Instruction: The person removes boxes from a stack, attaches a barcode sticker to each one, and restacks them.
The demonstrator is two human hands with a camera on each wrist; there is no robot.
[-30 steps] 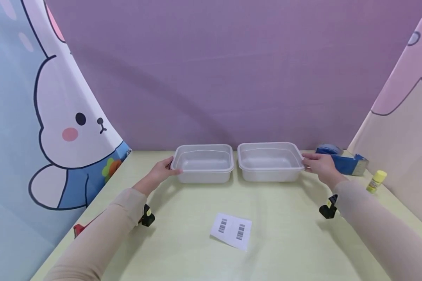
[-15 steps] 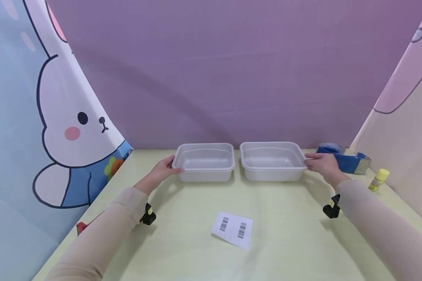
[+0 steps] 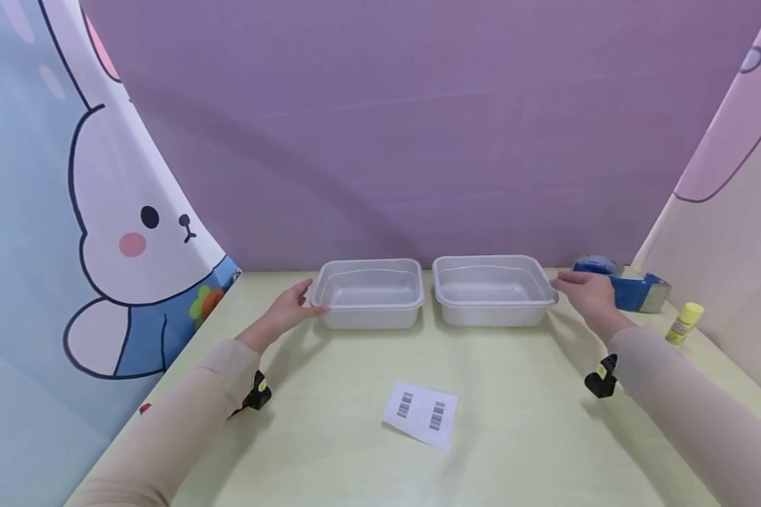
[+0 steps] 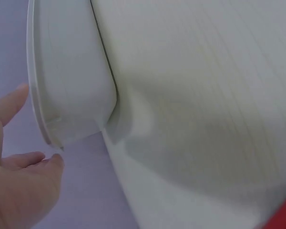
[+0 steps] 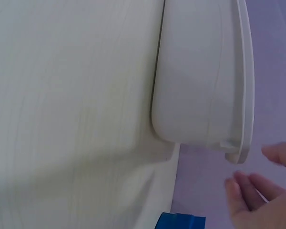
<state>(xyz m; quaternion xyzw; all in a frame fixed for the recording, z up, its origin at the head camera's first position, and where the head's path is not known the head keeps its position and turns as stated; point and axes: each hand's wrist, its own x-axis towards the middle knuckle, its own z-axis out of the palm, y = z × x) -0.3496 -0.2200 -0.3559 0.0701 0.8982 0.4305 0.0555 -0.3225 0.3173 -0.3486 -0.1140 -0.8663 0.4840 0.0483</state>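
Two white plastic food containers stand side by side at the back of the table. By the outer end of the left container [image 3: 369,320] is my left hand [image 3: 283,315], thumb and fingers spread around its rim. In the left wrist view those fingertips [image 4: 56,162] lie just off the rim corner; whether any touches is unclear. My right hand [image 3: 588,299] is beside the outer end of the right container [image 3: 491,316]. The right wrist view shows its loosely bent fingers [image 5: 234,191] apart from the rim, holding nothing. Both containers sit upright with nothing visible inside.
A white sheet with two barcodes [image 3: 421,415] lies mid-table. Behind my right hand sits a blue tape dispenser [image 3: 637,292], and a yellow glue stick [image 3: 684,324] stands farther right. Something red [image 3: 144,408] peeks out beside my left sleeve. A purple backdrop [image 3: 380,141] rises behind the table.
My right hand has let go of the right container's rim and drawn slightly to the right. My left fingers have loosened at the left container. Both containers stay put.
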